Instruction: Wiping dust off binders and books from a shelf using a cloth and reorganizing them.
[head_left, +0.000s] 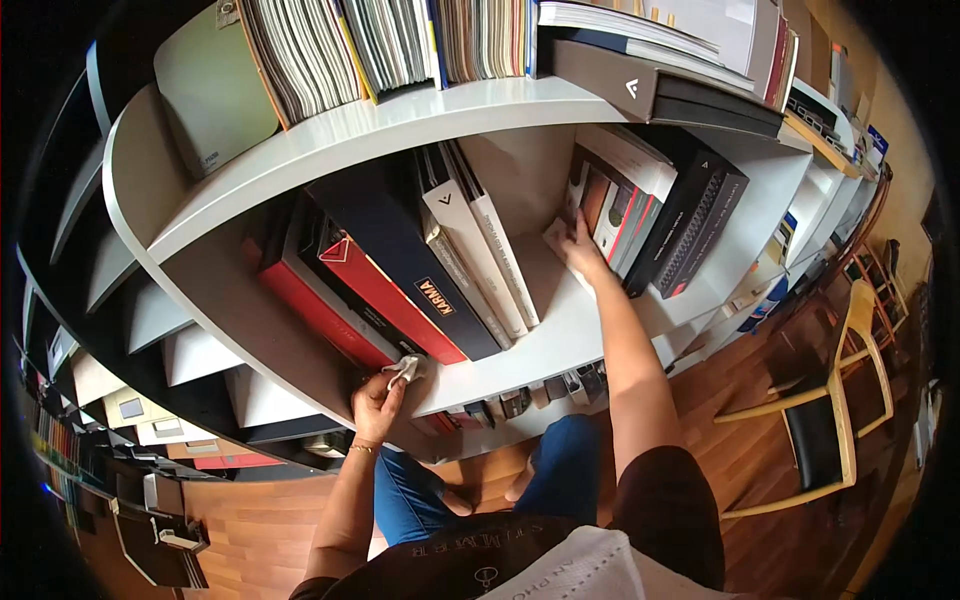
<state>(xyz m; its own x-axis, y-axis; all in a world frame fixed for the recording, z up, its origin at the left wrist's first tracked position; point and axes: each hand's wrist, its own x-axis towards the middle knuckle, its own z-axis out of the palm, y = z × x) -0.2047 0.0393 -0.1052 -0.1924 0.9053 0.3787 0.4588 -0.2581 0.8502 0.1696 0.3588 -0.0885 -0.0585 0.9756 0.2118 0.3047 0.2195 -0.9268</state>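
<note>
My left hand [378, 404] is closed on a crumpled white cloth [408, 370], held at the front edge of the white shelf [560, 345], below a leaning row of large books. Among these are a red book [395, 300], a thick dark navy book [400, 262] and pale white books [495, 240]. Deeper inside the compartment, my right hand [582, 250] reaches with fingers stretched against the left side of another leaning group, by a book with a pictured cover [600, 205]. A pale flat piece [556, 236] lies beside its fingers; what it is I cannot make out.
Magazines [390, 45] and a dark box [650, 85] stand on the upper shelf [380, 125]. Black books [690, 220] lean at the compartment's right. More shelving [190, 350] curves away left. A wooden chair [840, 410] stands on the wood floor [740, 440] at right.
</note>
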